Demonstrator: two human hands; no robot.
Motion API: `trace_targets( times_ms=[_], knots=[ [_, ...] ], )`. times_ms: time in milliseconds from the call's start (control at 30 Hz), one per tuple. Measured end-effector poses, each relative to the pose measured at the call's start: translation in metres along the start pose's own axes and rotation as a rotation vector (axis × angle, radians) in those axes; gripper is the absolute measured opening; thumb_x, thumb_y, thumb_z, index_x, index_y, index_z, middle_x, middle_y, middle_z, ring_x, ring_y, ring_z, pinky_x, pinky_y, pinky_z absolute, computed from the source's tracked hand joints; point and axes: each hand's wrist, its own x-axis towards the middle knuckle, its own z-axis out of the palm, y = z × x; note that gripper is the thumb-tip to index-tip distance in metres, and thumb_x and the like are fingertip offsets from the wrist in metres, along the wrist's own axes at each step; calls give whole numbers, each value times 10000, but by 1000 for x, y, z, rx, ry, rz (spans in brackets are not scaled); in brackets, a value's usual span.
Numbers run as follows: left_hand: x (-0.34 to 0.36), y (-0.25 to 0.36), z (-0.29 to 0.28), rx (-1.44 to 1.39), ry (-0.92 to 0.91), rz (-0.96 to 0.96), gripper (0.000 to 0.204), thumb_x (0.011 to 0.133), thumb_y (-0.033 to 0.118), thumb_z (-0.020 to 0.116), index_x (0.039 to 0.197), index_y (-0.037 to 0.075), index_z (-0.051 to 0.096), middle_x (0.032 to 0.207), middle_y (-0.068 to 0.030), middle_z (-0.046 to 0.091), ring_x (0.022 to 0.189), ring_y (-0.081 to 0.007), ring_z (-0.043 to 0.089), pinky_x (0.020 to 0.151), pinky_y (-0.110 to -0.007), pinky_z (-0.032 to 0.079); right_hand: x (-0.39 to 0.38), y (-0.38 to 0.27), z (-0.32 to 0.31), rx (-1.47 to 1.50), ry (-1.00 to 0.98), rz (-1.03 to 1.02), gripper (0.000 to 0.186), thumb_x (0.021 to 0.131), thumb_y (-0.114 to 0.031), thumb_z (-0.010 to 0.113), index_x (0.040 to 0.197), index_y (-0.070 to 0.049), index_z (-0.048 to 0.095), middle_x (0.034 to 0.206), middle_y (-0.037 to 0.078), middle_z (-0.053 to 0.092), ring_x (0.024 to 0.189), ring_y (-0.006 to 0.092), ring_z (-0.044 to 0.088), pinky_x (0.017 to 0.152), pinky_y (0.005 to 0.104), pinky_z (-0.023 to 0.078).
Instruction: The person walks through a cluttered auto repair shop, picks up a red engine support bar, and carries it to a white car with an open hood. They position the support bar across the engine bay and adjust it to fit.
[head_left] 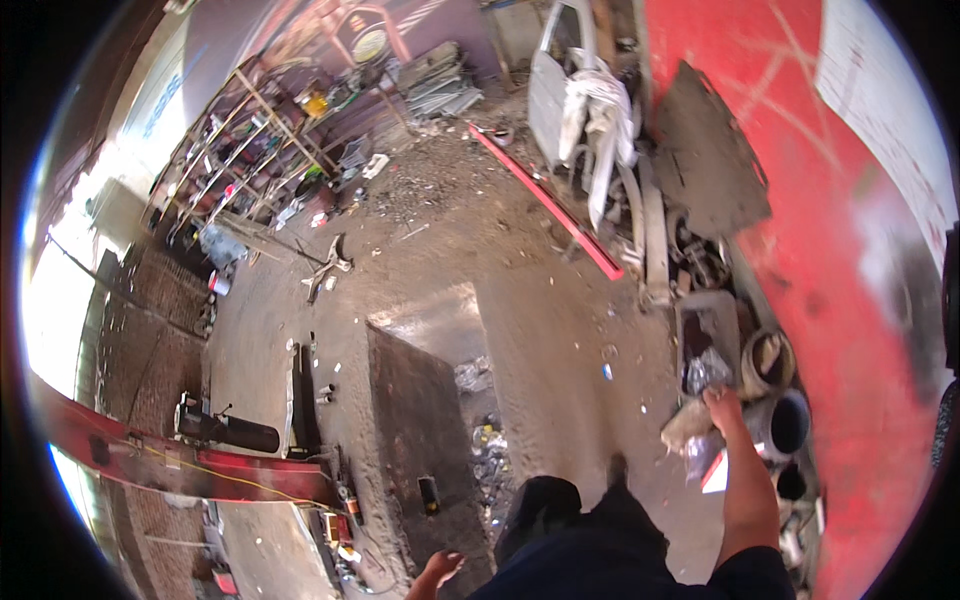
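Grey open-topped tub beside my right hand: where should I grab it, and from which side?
Probably best by the left rim of the grey tub, coming from the left. It is open-topped, so fingers could hook over that long edge, which faces the dirt floor. A round container crowds its right, while clear plastic and your right hand are at the near end.

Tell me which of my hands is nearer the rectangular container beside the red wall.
Right. Your right hand is at the near end of the rectangular container; your left hand is well away, lower and to the left in the picture.
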Motion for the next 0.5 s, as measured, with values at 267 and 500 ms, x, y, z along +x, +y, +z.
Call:
trace_targets(
  times_ms=[267,500],
  knots=[
    [117,47,-12,-212,-44,293,348,918,350,601,935,17,700,851,-100,698,768,-220,658,708,-367,531,193,-313,-11,118,-149,-131,507,908,-451,630,1013,44,636,992,234,678,944,371,650,835,419,507],
    [288,284,-181,336,36,106,436,881,504,602,938,86,713,960,-206,699,955,-372,671,798,-477,525,177,-211,105,-647,-882,-156,494,906,-503,576,1092,-65,708,1128,217,672,1084,381,631,939,459,495]
  ],
)
